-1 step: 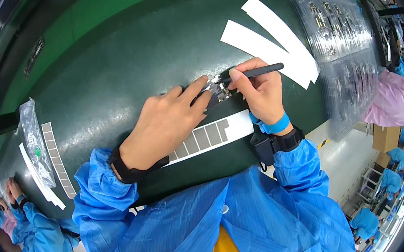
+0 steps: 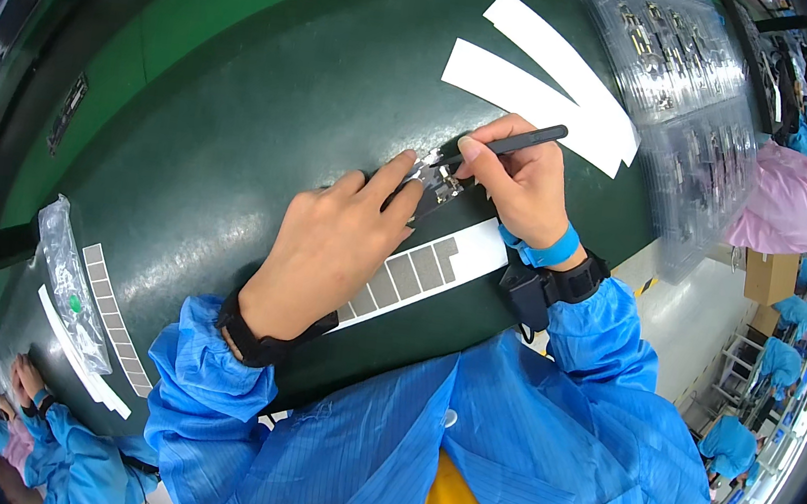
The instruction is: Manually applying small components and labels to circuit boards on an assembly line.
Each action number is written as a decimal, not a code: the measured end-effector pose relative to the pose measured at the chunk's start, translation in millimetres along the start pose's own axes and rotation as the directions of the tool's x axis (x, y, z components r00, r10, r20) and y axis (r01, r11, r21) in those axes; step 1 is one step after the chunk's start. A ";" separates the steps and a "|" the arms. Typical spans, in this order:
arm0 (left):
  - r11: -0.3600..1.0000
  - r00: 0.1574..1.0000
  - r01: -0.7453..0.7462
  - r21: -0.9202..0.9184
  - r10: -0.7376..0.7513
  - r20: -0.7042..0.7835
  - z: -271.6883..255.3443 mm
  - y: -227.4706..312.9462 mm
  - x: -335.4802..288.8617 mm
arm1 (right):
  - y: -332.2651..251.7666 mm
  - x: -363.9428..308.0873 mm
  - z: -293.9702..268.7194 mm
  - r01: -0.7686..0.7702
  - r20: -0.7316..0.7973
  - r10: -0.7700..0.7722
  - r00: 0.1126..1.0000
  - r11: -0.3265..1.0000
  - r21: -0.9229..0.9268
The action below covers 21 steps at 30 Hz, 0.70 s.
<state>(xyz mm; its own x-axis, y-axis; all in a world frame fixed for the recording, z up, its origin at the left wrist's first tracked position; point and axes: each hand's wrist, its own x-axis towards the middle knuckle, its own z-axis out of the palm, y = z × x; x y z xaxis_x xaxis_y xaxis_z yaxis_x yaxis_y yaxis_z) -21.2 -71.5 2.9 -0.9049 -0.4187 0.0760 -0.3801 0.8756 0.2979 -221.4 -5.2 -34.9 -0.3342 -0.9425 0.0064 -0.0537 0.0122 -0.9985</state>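
Observation:
A small electronic part with shiny metal pieces (image 2: 447, 189) lies on the dark green table (image 2: 270, 105), between my two hands. The fingers of my left hand (image 2: 333, 248) are bent over its left end and hold it against the tabletop; the thumb side is partly hidden. My right hand (image 2: 523, 181) pinches black tweezers (image 2: 526, 141) like a pen, their tips down on the part. Just below the part lies a white strip with grey rectangular stickers (image 2: 403, 277), partly covered by my left hand and wrist.
Two white paper strips (image 2: 534, 92) lie beyond my right hand. Clear plastic trays of metal parts (image 2: 674, 59) stand at the far right. To the left are a clear plastic bag (image 2: 72, 282) and another sticker strip (image 2: 113, 317). A co-worker's hands (image 2: 27, 379) show at lower left.

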 end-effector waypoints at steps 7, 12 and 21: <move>1.000 1.000 -0.015 -0.004 0.015 -0.011 1.1 0.3 -0.6 | 4.1 -1.5 -0.6 0.004 -0.003 -0.004 1.000 0.998 -0.059; 1.000 1.000 0.012 0.018 -0.012 0.014 -1.3 -0.3 0.4 | 3.1 0.3 2.4 -0.004 -0.010 0.004 1.000 0.999 -0.049; 0.992 0.998 0.023 0.123 -0.030 0.054 3.2 7.4 3.0 | 1.4 2.6 -3.0 0.024 -0.345 0.000 0.939 0.998 0.066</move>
<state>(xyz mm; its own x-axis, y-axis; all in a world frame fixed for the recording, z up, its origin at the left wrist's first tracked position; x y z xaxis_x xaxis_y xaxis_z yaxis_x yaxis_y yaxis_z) -27.3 -65.5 2.3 -0.9022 -0.4311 0.0158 -0.4215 0.8887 0.1806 -225.2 -6.6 -36.1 -0.6379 -0.7697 0.0247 0.0004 -0.0324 -0.9995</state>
